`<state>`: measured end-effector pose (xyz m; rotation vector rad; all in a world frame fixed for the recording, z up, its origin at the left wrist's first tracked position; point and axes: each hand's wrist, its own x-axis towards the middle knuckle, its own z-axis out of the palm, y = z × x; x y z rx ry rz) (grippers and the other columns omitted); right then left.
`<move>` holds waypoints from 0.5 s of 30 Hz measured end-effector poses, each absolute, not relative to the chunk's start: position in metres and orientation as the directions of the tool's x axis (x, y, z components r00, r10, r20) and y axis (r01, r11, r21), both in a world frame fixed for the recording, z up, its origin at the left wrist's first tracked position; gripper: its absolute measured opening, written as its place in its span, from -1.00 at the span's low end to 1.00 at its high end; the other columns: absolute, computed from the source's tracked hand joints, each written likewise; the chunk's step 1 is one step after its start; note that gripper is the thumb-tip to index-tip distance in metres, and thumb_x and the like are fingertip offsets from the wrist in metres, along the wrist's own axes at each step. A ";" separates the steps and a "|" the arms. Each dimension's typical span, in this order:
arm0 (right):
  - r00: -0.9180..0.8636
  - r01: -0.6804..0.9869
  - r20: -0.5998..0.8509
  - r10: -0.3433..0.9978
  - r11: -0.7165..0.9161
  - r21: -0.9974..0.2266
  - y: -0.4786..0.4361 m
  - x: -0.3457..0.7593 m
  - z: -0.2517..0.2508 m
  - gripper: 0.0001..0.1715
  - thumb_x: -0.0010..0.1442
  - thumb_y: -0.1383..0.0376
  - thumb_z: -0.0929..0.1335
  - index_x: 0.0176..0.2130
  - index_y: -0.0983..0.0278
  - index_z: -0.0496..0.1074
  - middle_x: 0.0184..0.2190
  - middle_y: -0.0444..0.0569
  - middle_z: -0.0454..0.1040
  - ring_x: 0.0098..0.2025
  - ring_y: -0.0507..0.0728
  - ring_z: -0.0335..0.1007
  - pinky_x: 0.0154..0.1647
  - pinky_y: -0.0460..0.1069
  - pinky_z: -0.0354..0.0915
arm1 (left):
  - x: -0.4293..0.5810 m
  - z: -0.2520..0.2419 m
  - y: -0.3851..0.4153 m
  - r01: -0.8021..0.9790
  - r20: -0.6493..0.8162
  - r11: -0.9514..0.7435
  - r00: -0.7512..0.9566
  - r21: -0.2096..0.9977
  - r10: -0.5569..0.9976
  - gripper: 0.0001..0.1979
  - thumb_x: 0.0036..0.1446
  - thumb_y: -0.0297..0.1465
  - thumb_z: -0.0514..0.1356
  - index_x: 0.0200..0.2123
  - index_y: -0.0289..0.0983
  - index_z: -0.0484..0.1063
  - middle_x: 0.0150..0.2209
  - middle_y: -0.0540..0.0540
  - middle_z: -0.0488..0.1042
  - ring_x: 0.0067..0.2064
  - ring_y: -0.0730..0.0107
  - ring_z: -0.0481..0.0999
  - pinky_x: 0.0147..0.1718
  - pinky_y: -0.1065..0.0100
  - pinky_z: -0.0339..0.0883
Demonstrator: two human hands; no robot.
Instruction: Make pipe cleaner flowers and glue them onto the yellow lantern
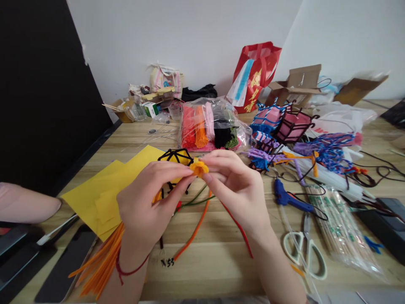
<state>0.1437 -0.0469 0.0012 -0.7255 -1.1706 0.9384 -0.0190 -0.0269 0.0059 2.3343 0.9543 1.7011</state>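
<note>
Between the fingertips of both hands is a small yellow-orange flower that looks made of fuzzy pipe cleaner. My left hand pinches its left side with thumb and forefinger. From the other side, the thumb and fingers of my right hand are closed on it. Behind the flower, partly hidden by my hands, stands a black-framed yellow lantern. Below lie an orange pipe cleaner, a red pipe cleaner and green stems. A bundle of orange pipe cleaners sticks out beneath my left forearm.
Yellow sheets and a phone lie on the left. At right are a blue glue gun, scissors, bagged sticks and pink lanterns. A bag of colored pipe cleaners and a red bag sit behind.
</note>
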 end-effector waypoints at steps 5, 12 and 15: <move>0.138 -0.044 0.491 0.860 0.501 -0.865 -0.049 0.142 -0.001 -0.81 0.19 0.41 0.45 -0.16 0.18 0.58 -0.18 -0.04 0.52 -0.16 0.05 0.52 -0.11 -0.06 0.52 | -0.009 0.001 -0.033 0.385 0.789 -0.744 0.060 0.547 0.611 -0.72 0.15 -0.55 0.33 -0.15 -0.06 0.50 -0.19 0.06 0.62 -0.16 0.37 0.61 -0.08 0.22 0.52; 0.178 -0.039 0.476 0.861 0.489 -0.871 -0.048 0.134 -0.004 -0.78 0.17 0.44 0.43 -0.17 0.19 0.53 -0.22 -0.09 0.62 -0.23 0.05 0.58 -0.18 -0.07 0.54 | -0.001 0.003 -0.038 0.405 0.829 -0.766 0.032 0.499 0.558 -0.74 0.10 -0.63 0.33 -0.36 -0.19 0.38 -0.23 0.03 0.65 -0.25 0.41 0.63 -0.24 0.25 0.56; 0.196 -0.116 0.495 0.847 0.521 -0.845 -0.048 0.130 -0.006 -0.81 0.19 0.40 0.44 -0.17 0.17 0.52 -0.24 -0.08 0.64 -0.28 0.07 0.60 -0.28 -0.06 0.56 | -0.001 0.004 -0.041 0.416 0.853 -0.790 0.058 0.451 0.518 -0.73 0.13 -0.63 0.32 -0.38 -0.18 0.33 -0.22 0.06 0.64 -0.24 0.43 0.62 -0.27 0.23 0.54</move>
